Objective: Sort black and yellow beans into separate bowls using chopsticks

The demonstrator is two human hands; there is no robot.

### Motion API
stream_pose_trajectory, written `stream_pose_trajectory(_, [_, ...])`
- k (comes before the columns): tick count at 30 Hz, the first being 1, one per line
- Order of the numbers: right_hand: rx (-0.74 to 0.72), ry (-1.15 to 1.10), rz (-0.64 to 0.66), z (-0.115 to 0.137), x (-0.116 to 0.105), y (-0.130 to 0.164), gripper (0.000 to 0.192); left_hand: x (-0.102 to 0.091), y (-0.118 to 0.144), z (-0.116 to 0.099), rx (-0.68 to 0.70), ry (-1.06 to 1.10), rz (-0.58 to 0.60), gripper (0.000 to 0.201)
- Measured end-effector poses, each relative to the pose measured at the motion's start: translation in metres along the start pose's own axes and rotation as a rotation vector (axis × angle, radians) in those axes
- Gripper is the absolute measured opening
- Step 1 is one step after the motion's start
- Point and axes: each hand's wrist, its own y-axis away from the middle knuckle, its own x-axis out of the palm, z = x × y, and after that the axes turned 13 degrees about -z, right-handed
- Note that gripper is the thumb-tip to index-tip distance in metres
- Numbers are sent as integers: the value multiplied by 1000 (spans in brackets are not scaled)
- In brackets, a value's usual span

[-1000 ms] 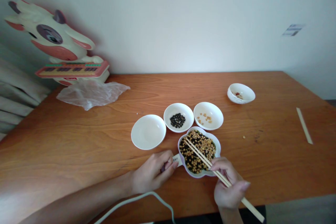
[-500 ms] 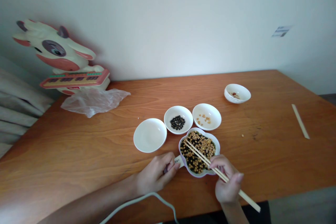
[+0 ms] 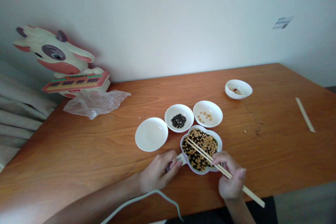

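My left hand (image 3: 160, 172) is closed around the handle of a flower-shaped pan (image 3: 183, 139) with a pale purple rim. Mixed black beans and yellow soybeans (image 3: 201, 147) cover the pan's bottom. In my right hand (image 3: 231, 176) is a pair of wooden chopsticks (image 3: 223, 171), their tips down among the beans at the pan's upper left. Whether a bean sits between the tips is too small to tell. Just behind the pan stand a white bowl with black beans (image 3: 179, 121) and a white bowl with a few soybeans (image 3: 206, 116). A bare white bowl (image 3: 151, 134) is to their left.
A stacked-looking white bowl (image 3: 238, 93) with small bits stands at the back right. One loose soybean (image 3: 245, 131) and a paper chopstick sleeve (image 3: 305, 115) lie on the right. A cow toy keyboard (image 3: 76, 82) and crumpled plastic bag (image 3: 97, 103) occupy the back left. A cable (image 3: 139, 197) crosses before my left arm.
The whole view has shifted and tilted slightly. My left hand still grips the pan handle, and the chopstick tips stay at nearly the same place in the beans.
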Motion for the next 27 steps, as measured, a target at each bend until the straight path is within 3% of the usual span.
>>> stream_pose_trajectory(27, [32, 6, 19, 5, -2, -1, 84, -4, 0, 1, -20, 18, 28, 26])
